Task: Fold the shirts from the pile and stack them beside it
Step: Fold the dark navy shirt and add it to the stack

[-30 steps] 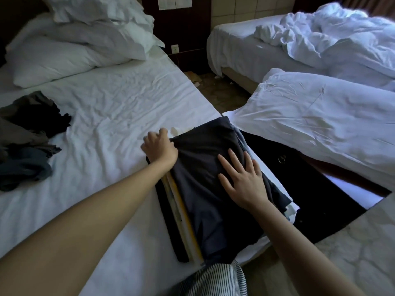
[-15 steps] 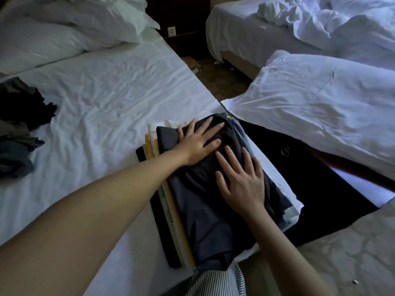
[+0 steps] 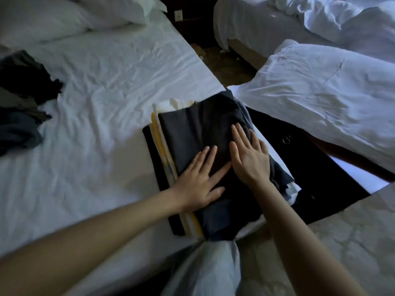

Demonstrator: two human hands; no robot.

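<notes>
White sheets cover the bed [image 3: 102,86] that fills the left of the frame. Half a second ago the left hand [image 3: 198,182] lay on the upper part of the dark shirt [image 3: 192,129]. It has since slid down to the shirt's lower left, next to the right hand [image 3: 250,159], which has stayed by the right edge. Both hands lie palm down, fingers straight and slightly spread, pressing the shirt onto the stack [image 3: 162,144] at centre frame. The pile [image 3: 21,99] sits well apart at the left edge.
</notes>
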